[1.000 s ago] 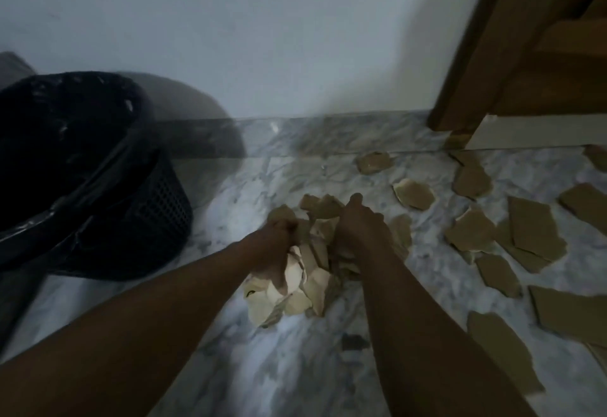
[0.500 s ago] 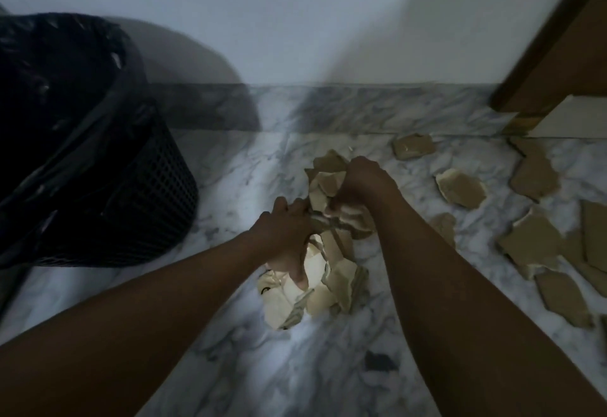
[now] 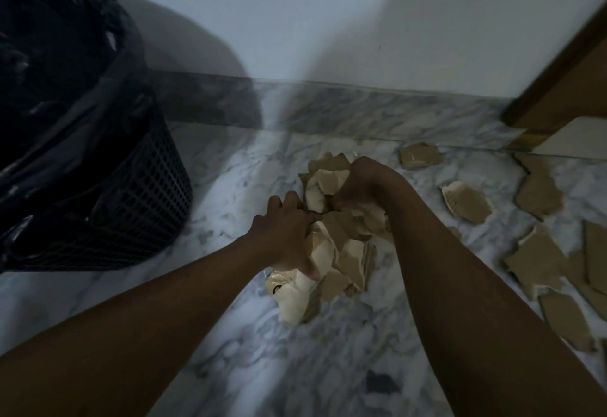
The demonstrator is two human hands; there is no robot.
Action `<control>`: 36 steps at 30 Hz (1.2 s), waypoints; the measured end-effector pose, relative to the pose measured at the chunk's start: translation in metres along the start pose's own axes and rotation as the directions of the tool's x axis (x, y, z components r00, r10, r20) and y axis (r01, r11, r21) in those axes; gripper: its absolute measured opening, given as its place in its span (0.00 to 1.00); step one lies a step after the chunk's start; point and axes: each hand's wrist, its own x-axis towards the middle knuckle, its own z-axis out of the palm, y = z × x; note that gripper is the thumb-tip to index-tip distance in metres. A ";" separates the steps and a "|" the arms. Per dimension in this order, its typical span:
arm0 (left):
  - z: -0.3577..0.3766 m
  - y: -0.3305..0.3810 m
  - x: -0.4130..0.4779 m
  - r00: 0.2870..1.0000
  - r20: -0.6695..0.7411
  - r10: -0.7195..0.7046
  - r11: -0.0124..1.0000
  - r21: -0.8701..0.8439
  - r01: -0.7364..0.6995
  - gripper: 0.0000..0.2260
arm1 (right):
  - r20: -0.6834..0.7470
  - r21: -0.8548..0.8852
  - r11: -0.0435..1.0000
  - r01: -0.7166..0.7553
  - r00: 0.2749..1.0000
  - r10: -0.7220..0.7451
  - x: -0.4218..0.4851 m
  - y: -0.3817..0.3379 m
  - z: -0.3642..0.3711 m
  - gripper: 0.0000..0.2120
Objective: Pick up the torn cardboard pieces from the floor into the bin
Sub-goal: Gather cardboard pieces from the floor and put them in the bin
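Note:
A bundle of torn brown and cream cardboard pieces [image 3: 338, 252] is pressed between both hands, just above the marble floor. My left hand [image 3: 285, 235] clamps its left side with the thumb down. My right hand [image 3: 364, 186] grips the top right of the bundle, fingers curled into it. A black mesh bin [image 3: 131, 199] lined with a black plastic bag stands at the left, about a hand's width from the bundle. Several loose cardboard pieces [image 3: 466, 201] lie scattered on the floor to the right.
The white and grey marble floor [image 3: 295, 367] runs to a marble skirting and a white wall [image 3: 328, 22] behind. A brown wooden door frame [image 3: 565, 88] stands at the right rear. A small dark scrap [image 3: 379, 383] lies near the bottom.
Both hands have carried the cardboard bundle leftward and slightly up, closer to the bin. The view has turned left, so the bin fills more of the frame and fewer loose pieces show.

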 end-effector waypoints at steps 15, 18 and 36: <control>0.003 0.001 0.003 0.998 0.059 -0.028 1.000 0.010 0.027 0.37 | -0.355 0.274 0.926 -0.259 0.868 0.348 0.026 0.073 -0.060 0.42; 0.003 0.002 0.003 0.998 0.059 -0.038 0.999 0.010 0.038 0.38 | -0.237 0.003 0.955 -0.296 0.928 0.288 0.036 0.068 -0.065 0.48; -0.001 0.011 -0.002 0.997 -0.038 -0.063 0.984 0.164 0.069 0.44 | -0.229 -0.169 0.984 -0.047 0.973 0.007 -0.020 0.030 -0.003 0.36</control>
